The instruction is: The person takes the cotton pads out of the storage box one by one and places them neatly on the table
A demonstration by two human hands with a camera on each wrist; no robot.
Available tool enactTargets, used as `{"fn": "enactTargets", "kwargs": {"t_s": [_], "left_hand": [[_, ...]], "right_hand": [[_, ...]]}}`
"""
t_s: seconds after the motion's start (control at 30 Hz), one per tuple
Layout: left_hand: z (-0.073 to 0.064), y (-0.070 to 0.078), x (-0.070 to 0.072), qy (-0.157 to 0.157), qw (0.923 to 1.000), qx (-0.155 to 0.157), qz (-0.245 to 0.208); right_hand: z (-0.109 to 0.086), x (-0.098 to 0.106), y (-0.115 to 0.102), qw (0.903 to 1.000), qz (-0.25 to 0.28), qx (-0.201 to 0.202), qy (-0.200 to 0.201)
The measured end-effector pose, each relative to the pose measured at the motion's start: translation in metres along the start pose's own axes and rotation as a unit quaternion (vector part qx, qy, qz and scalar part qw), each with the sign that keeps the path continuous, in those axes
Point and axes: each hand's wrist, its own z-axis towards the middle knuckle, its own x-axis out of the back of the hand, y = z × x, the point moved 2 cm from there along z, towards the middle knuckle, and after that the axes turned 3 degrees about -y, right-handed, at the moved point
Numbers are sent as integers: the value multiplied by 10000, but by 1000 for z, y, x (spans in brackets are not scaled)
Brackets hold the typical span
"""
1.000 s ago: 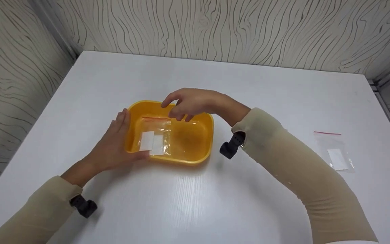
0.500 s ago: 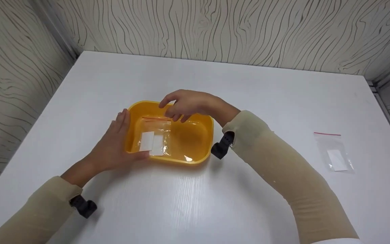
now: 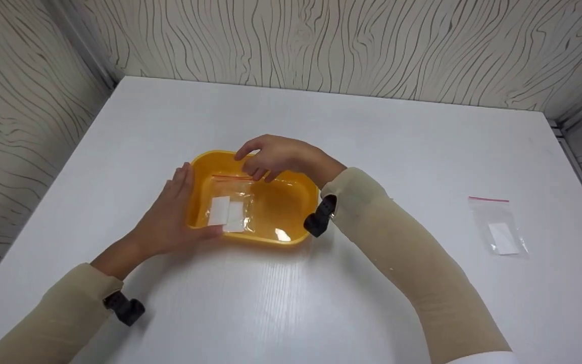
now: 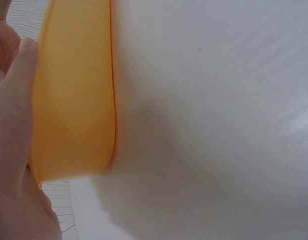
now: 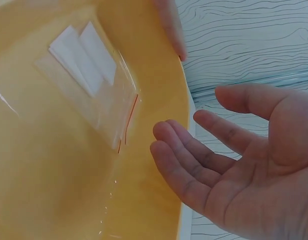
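A yellow plastic basin (image 3: 283,207) stands on the table. My left hand (image 3: 167,222) holds its left end, fingers along the left wall and thumb on the front rim. In the left wrist view, the thumb lies along the top edge of the basin's wall (image 4: 76,100). Two overlapping clear zip bags (image 5: 84,85) with red seal lines and white slips inside lie in the basin's left half. Over the far rim hovers my right hand (image 3: 281,154), fingers loosely bent and holding nothing. Its palm and spread fingers show in the right wrist view.
Another clear zip bag (image 3: 498,227) with a red seal and a white slip lies flat on the white table (image 3: 397,131), to the right. A wall with a wood-grain pattern (image 3: 321,45) stands behind the table.
My right hand has shifted slightly left over the basin, its forearm swinging left too. The left hand, the basin and the bags have stayed put.
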Motion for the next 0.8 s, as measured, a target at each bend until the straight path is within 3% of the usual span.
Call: {"fn": "enactTargets", "kwargs": {"t_s": [0.5,0.8], "left_hand": [[0,-1,0,-1,10000,-42,-21],[1,-2,0,-91,9999,20,46]], "right_hand": [[15,-12,9,9994,307,-85,-147],[23,-20,14,9985,290,-397,-236]]}}
